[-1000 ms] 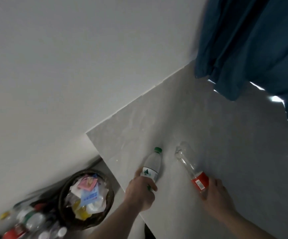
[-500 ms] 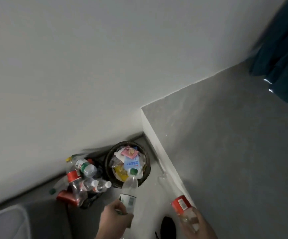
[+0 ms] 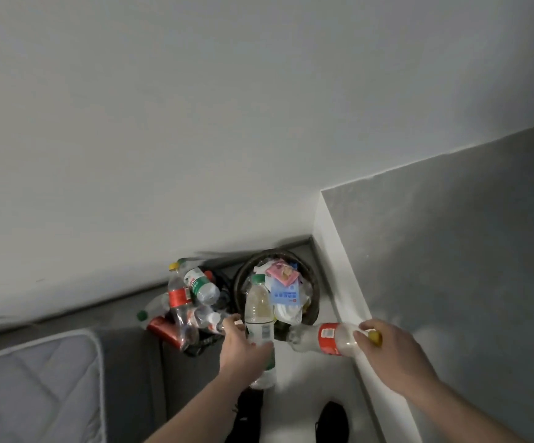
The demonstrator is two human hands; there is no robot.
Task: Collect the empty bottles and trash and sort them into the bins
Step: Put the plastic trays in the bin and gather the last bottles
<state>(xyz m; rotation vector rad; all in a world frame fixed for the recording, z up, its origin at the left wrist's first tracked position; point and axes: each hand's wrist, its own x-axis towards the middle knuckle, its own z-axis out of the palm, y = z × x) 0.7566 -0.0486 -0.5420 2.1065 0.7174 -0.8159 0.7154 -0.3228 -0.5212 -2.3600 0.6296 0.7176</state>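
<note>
My left hand (image 3: 241,345) grips a clear green-capped bottle (image 3: 259,310) around its lower body, pointing it up over the near rim of a round dark trash bin (image 3: 313,310) stuffed with paper and wrappers. My right hand (image 3: 390,353) holds a clear red-labelled bottle (image 3: 320,340) by its yellow-capped neck, lying sideways with its base toward the bin. To the left of the bin, a dark container (image 3: 219,292) holds a heap of several empty bottles (image 3: 192,295).
A grey countertop (image 3: 451,266) with a white side panel (image 3: 339,263) rises on the right beside the bin. A quilted grey mattress corner (image 3: 35,388) lies at lower left. A white wall fills the upper view. My dark shoes (image 3: 331,420) stand on the floor below.
Both hands lifted their bottles off the countertop and carried them left and down to the bins. The view swung from the counter and blue curtain to the floor corner.
</note>
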